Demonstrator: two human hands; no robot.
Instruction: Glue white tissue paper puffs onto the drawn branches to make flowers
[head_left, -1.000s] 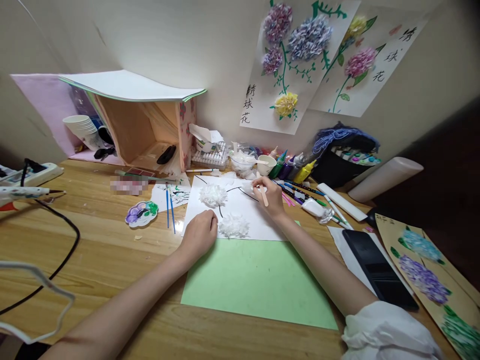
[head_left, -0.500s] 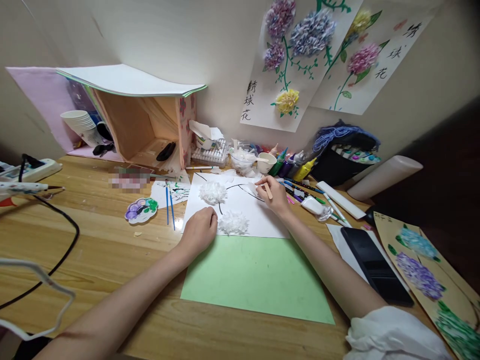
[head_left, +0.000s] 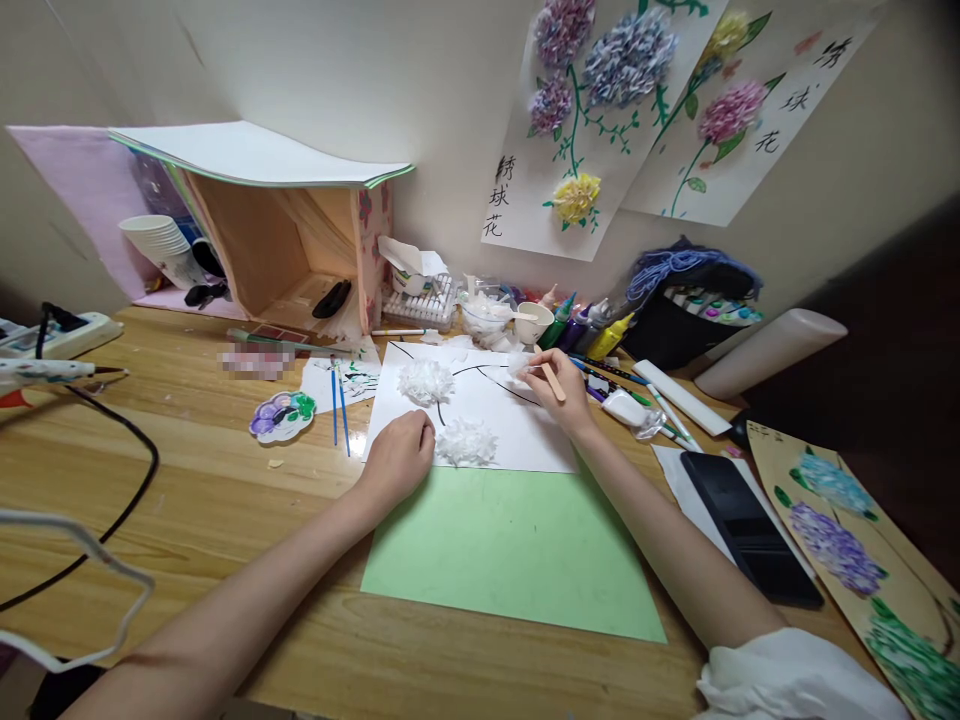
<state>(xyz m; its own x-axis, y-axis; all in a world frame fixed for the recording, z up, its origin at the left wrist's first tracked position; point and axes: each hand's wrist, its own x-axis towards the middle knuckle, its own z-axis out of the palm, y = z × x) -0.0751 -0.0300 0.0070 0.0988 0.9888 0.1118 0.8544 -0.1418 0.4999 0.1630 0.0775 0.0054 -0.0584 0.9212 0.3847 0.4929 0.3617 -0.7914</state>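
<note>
On the wooden table [head_left: 300, 560], the right hand [head_left: 559, 388] pinches a wooden stick [head_left: 550, 376].

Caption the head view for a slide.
Right hand grips a wooden stick over white paper bearing fluffy white blooms; left hand rests nearby.

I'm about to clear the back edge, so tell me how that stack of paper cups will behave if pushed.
The paper cup stack looks thin-walled, so probably light and easily dented. It leans to one side, so a push might well tip it. Being round, it could then roll.
</note>
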